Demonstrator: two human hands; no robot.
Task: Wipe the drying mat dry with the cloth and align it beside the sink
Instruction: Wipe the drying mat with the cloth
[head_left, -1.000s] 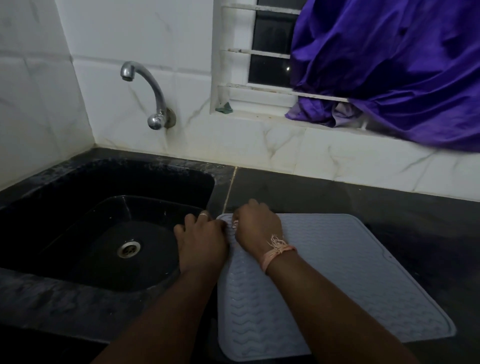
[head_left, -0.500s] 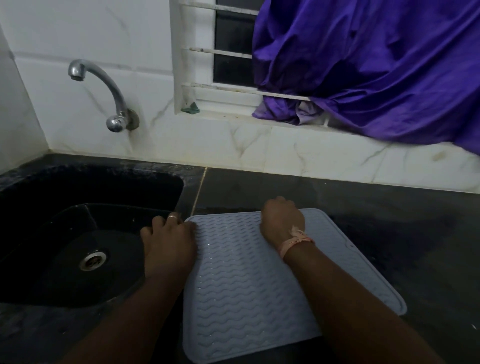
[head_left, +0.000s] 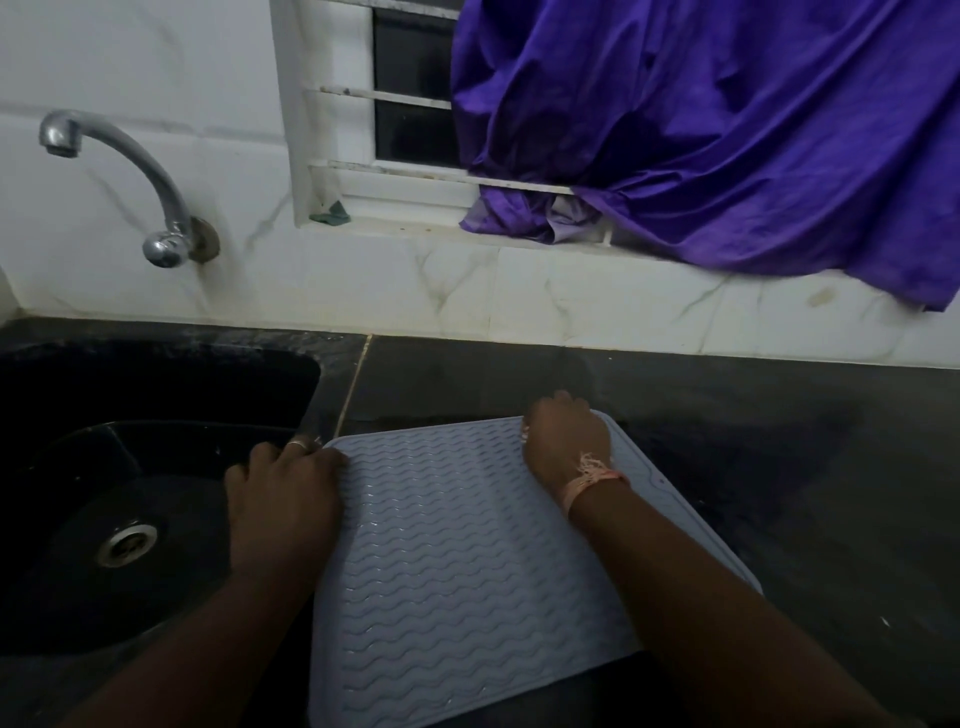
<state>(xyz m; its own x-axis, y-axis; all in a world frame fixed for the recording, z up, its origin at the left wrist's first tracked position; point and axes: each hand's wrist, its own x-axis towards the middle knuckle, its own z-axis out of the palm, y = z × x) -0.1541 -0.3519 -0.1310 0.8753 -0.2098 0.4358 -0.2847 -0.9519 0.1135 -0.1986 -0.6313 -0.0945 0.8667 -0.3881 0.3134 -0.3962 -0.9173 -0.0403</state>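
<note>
The drying mat (head_left: 457, 561), pale grey with wavy ridges, lies flat on the black counter just right of the sink (head_left: 156, 384). My left hand (head_left: 283, 499) sits at the mat's far left corner by the sink rim, fingers curled down over its edge. At the far right corner my right hand (head_left: 566, 441), with a pink band on its wrist, curls its fingers over the far edge. My forearms cover parts of the mat's left side and right half. No wiping cloth shows in view.
A metal tap (head_left: 130, 171) juts from the white tiled wall over the sink, whose drain (head_left: 127, 543) is bare. A purple curtain (head_left: 727, 130) hangs from the window onto the sill. Dark counter (head_left: 779, 467) stretches right of the mat.
My right hand slid right along the mat's far edge, from beside my left hand to the far right corner. My left hand stayed at the left corner. My view turned rightward.
</note>
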